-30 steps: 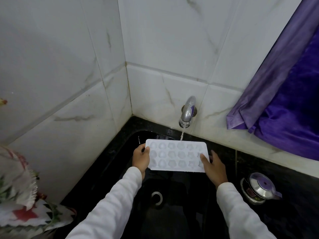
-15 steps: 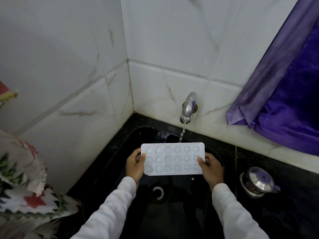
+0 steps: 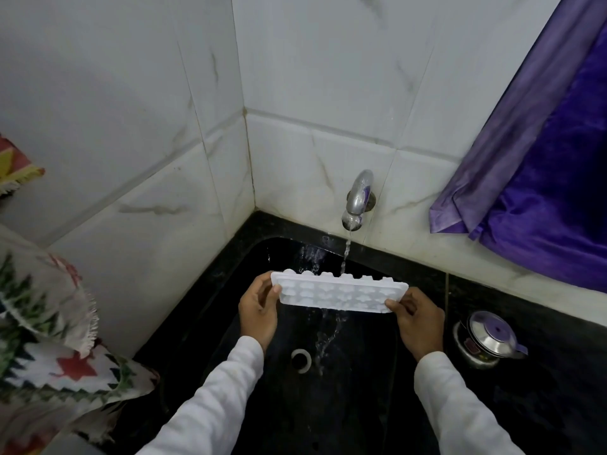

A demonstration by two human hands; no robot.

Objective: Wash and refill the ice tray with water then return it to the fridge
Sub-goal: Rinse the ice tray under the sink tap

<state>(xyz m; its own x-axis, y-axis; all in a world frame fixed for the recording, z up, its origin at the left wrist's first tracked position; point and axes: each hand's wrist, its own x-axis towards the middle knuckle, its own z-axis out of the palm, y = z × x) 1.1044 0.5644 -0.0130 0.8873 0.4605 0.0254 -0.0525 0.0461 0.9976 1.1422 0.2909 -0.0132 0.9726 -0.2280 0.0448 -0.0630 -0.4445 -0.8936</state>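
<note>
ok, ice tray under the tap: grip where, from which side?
Pinch the ice tray by the flat rim of its short ends, from left and right, as the left hand and right hand do. It is long and tipped; the tap stream hits its far edge and water spills off the near one.
</note>
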